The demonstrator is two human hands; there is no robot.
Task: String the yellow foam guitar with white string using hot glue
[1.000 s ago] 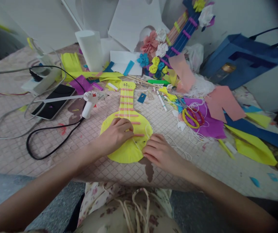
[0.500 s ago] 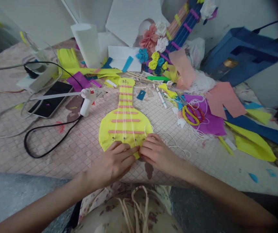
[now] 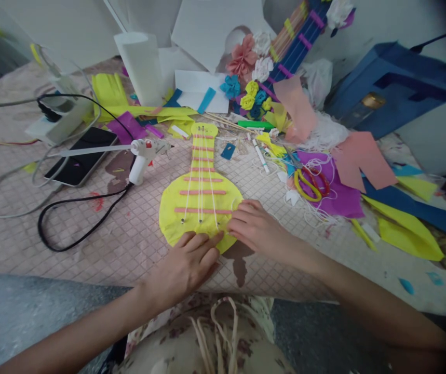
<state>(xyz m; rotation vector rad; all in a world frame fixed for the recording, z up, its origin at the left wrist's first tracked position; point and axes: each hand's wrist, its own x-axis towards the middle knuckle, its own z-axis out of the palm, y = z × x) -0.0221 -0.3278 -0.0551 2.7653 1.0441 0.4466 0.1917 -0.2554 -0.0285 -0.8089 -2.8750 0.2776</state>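
A yellow paper lute model [image 3: 172,202] lies flat on the table, its neck away from me. Pink strips cross it, and white strings [image 3: 201,192] run from the head to small pegs on the round body. My left hand [image 3: 189,262] grips the body's lower edge, fingers bent over the top; the thumb is partly hidden. At the lower right, the fingers of my right hand [image 3: 256,228] are pinched together around the loose end of the right-hand string, close to the peg. What lies under those fingertips is hidden.
To the left are a white glue gun [image 3: 140,161] with a black cord, a phone [image 3: 82,156] and a power strip [image 3: 55,122]. Scissors [image 3: 307,184], tangled string and paper scraps lie right. Behind stand a blue paper instrument [image 3: 298,49] with flowers and a blue bag [image 3: 394,88].
My right hand has shifted slightly up and right, away from the left fingertips. My left hand has moved a little down the lute's edge, and more of its body shows.
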